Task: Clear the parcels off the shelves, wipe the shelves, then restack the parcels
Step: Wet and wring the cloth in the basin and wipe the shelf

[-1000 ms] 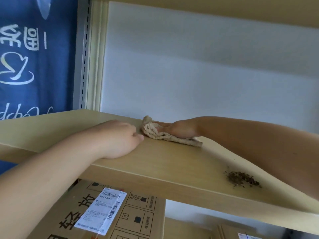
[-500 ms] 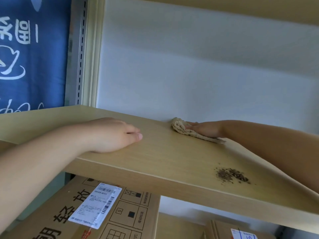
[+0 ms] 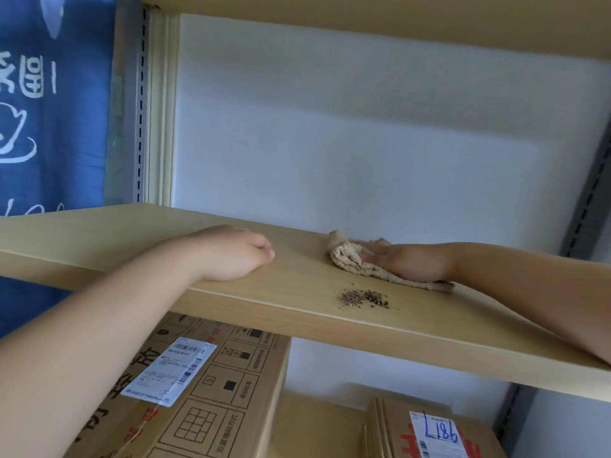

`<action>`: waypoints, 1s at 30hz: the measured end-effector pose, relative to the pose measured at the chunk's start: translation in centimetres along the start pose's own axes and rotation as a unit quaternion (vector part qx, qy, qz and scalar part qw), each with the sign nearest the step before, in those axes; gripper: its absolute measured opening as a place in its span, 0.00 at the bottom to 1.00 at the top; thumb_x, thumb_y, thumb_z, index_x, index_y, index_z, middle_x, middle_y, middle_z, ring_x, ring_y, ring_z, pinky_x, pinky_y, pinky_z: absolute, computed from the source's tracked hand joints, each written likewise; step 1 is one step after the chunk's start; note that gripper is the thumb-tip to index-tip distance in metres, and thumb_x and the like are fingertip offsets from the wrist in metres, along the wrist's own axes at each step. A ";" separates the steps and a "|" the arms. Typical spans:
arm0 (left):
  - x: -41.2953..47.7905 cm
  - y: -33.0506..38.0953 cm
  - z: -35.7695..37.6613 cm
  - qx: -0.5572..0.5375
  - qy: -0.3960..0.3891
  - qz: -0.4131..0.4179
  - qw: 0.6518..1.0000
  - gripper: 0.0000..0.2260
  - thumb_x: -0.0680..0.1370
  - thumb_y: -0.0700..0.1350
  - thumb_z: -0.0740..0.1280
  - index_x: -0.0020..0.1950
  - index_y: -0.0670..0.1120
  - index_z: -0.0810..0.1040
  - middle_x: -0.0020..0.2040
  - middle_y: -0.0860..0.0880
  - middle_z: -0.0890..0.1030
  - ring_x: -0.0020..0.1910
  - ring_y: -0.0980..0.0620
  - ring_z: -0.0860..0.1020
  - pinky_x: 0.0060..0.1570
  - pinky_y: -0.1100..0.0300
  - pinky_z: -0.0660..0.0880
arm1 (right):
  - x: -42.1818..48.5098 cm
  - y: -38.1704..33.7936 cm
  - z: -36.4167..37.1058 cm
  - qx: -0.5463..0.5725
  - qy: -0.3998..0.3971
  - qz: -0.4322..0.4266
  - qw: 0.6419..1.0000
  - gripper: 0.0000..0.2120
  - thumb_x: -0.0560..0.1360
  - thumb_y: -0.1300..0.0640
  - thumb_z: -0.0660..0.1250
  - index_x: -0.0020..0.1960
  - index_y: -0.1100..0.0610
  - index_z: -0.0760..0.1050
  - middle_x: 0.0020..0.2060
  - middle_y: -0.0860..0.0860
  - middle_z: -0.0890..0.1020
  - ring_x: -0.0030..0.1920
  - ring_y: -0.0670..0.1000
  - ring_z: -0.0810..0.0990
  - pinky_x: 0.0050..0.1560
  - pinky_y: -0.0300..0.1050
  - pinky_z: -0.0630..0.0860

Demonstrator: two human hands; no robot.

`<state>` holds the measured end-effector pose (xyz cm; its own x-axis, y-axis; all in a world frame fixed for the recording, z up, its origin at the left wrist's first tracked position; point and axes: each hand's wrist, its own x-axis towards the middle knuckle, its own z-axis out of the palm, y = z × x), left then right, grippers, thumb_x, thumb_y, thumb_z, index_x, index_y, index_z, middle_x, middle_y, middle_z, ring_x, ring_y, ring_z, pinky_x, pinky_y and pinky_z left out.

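A pale wooden shelf (image 3: 297, 292) runs across the view with no parcels on it. My right hand (image 3: 406, 261) presses flat on a crumpled beige cloth (image 3: 350, 259) lying on the shelf, right of centre. A small pile of dark crumbs (image 3: 363, 298) sits just in front of the cloth, near the shelf's front edge. My left hand (image 3: 231, 252) rests on the shelf further left, fingers curled loosely, holding nothing. On the level below stand a large cardboard parcel (image 3: 205, 391) with a white label and a smaller parcel (image 3: 433, 434) marked in blue pen.
A white back panel (image 3: 363, 143) closes the shelf bay. A slotted metal upright (image 3: 142, 110) and a blue banner (image 3: 53, 110) stand at the left, another grey upright (image 3: 585, 200) at the right. The underside of a higher shelf (image 3: 396, 18) spans the top.
My right hand has slid the cloth along the shelf from the left towards the right and forward, closer to the crumbs. My left hand has stayed resting on the shelf.
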<state>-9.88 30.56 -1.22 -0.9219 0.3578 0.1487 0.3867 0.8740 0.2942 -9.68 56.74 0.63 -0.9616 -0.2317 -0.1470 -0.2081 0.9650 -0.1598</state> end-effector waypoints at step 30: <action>1.0 -0.7 0.3 0.074 0.053 0.044 0.995 0.14 0.79 0.45 0.54 0.58 0.44 0.76 0.61 0.43 0.76 0.53 0.45 0.72 0.44 0.59 0.66 | -9.5 -11.6 4.0 0.016 0.155 0.037 0.987 0.09 0.80 0.52 0.59 0.48 0.54 0.76 0.36 0.48 0.77 0.34 0.39 0.73 0.38 0.29 0.69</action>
<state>-11.12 30.38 -1.55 -0.8743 0.4047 0.2680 0.4499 0.8829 0.1347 2.57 47.23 0.02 -0.9835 -0.1065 0.1461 -0.1336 0.9726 -0.1903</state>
